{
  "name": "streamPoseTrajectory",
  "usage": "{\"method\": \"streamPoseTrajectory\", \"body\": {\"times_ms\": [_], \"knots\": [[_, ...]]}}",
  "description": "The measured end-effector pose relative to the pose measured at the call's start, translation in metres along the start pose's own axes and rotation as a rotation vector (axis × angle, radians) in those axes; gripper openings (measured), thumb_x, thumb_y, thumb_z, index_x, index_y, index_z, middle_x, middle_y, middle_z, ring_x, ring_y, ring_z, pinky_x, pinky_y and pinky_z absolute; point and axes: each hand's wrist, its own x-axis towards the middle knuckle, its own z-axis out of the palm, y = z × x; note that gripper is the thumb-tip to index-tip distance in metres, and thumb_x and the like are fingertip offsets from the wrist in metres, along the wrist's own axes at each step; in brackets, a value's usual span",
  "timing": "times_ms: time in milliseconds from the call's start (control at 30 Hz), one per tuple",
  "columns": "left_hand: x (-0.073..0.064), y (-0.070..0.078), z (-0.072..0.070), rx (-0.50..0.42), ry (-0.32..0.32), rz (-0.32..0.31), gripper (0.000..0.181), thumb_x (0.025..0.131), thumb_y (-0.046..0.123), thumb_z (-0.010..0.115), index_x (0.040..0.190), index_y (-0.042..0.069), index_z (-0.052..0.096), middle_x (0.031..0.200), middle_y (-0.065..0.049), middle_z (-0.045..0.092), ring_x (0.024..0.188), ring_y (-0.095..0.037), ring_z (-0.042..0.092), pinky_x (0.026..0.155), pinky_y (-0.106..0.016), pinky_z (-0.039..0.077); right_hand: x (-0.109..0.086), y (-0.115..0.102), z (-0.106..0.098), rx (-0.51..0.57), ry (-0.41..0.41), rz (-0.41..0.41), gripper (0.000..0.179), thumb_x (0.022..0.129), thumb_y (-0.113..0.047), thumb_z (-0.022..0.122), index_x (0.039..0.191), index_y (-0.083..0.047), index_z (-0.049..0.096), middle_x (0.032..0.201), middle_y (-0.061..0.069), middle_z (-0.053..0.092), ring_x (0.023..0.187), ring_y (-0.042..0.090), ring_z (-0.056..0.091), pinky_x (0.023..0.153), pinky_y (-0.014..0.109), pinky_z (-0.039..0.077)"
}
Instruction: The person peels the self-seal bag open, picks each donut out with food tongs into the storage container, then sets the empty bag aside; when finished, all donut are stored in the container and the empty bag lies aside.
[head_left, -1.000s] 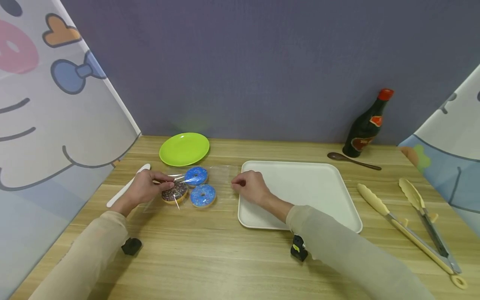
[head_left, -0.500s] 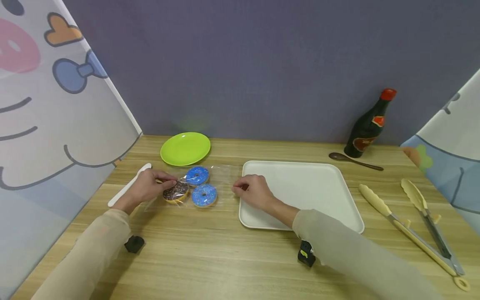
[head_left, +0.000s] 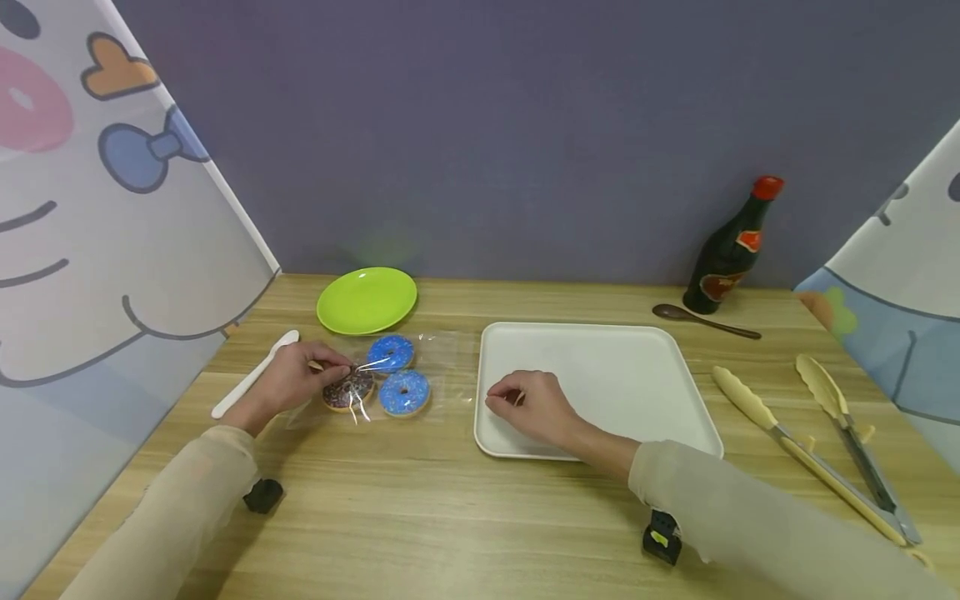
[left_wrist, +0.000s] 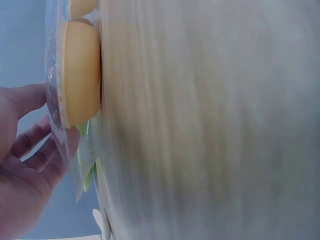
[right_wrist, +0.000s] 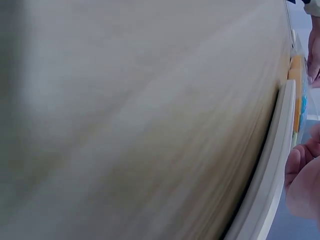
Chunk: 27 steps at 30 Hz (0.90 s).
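Note:
Three ring doughnuts lie inside a clear plastic bag (head_left: 444, 354) left of centre in the head view. One is a chocolate doughnut (head_left: 349, 392) with sprinkles; the others are a rear blue doughnut (head_left: 390, 354) and a front blue doughnut (head_left: 405, 393). My left hand (head_left: 296, 377) pinches the bag's plastic at its left part, beside the chocolate doughnut. In the left wrist view, the doughnut's tan side (left_wrist: 82, 75) shows through the film. My right hand (head_left: 536, 407) hovers over the left side of a white tray (head_left: 600, 375), fingers curled, nothing visible in them.
Behind the bag sits a green plate (head_left: 367, 300). A white plastic knife (head_left: 255, 375) lies beside my left hand. At the right are a dark bottle (head_left: 723, 258), a wooden spoon (head_left: 705, 322) and cream-tipped tongs (head_left: 810, 458). A grey wall closes off the back.
My right hand has moved right and nearer to me, from the bag's right edge to over the tray. My left hand stays at the bag, which lies nearly as before.

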Motion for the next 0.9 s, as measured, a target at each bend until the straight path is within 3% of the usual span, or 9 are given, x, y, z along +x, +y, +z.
{"method": "streamPoseTrajectory", "body": {"times_ms": [267, 600, 900], "knots": [[0.001, 0.002, -0.001, 0.049, -0.015, 0.065, 0.007, 0.083, 0.0, 0.071, 0.087, 0.005, 0.075, 0.085, -0.004, 0.067, 0.076, -0.019, 0.062, 0.062, -0.027, 0.052, -0.021, 0.002, -0.008, 0.018, -0.004, 0.053, 0.008, 0.082, -0.002, 0.069, 0.08, -0.008, 0.073, 0.074, -0.008, 0.065, 0.066, 0.009, 0.057, 0.06, 0.025, 0.05], [0.005, 0.001, 0.002, 0.064, -0.019, 0.062, 0.005, 0.084, 0.001, 0.07, 0.083, 0.004, 0.073, 0.079, 0.0, 0.064, 0.072, -0.017, 0.06, 0.063, -0.031, 0.053, -0.036, 0.001, -0.021, 0.047, -0.011, 0.119, 0.006, 0.084, -0.005, 0.07, 0.082, -0.009, 0.073, 0.076, -0.008, 0.065, 0.07, 0.011, 0.059, 0.062, 0.027, 0.051], [0.004, 0.002, 0.001, 0.071, -0.047, 0.051, 0.006, 0.09, 0.003, 0.064, 0.088, 0.004, 0.07, 0.084, -0.002, 0.063, 0.078, -0.021, 0.061, 0.067, -0.038, 0.053, -0.059, 0.002, -0.037, 0.052, 0.008, 0.111, 0.003, 0.085, -0.008, 0.071, 0.083, -0.01, 0.073, 0.078, -0.007, 0.066, 0.07, 0.012, 0.059, 0.062, 0.028, 0.051]]}}
